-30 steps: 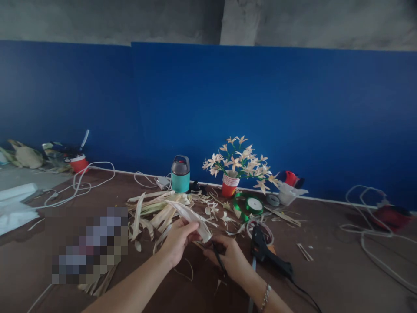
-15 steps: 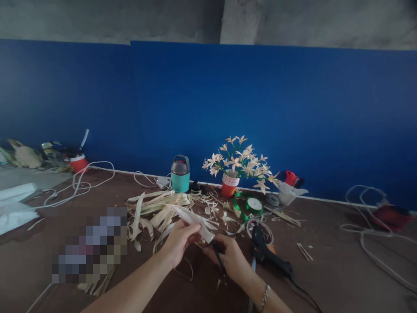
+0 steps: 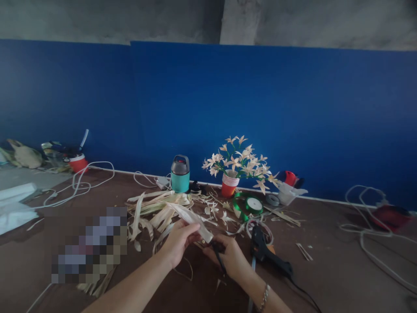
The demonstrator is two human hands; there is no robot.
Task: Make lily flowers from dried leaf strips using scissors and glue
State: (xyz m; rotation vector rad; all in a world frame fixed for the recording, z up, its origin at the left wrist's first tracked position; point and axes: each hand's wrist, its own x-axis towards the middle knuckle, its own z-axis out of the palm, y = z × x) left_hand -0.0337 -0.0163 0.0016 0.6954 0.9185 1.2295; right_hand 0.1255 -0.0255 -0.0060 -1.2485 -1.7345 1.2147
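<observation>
In the head view, my left hand (image 3: 180,243) pinches a pale piece of dried corn husk (image 3: 187,214) between thumb and fingers, its narrow tip pointing up and left. My right hand (image 3: 230,256) is closed around black scissors (image 3: 219,259) at the husk's lower end; the blades are mostly hidden. Beyond my hands lies a pile of husk strips (image 3: 163,202). Small cut husk flowers (image 3: 225,218) rest on the table just past the held piece.
A red paper cup (image 3: 230,187) holds husk flowers (image 3: 249,163) at the back. Nearby are green ribbon (image 3: 254,205), a teal flask (image 3: 180,180) and a white plastic container (image 3: 287,193). A black glue gun (image 3: 270,254) lies right of my hand. White cables (image 3: 78,187) run left, and a blurred patch covers the front left.
The held husk has shifted very slightly down and left at its cut end. Both hands keep nearly the same place and grip.
</observation>
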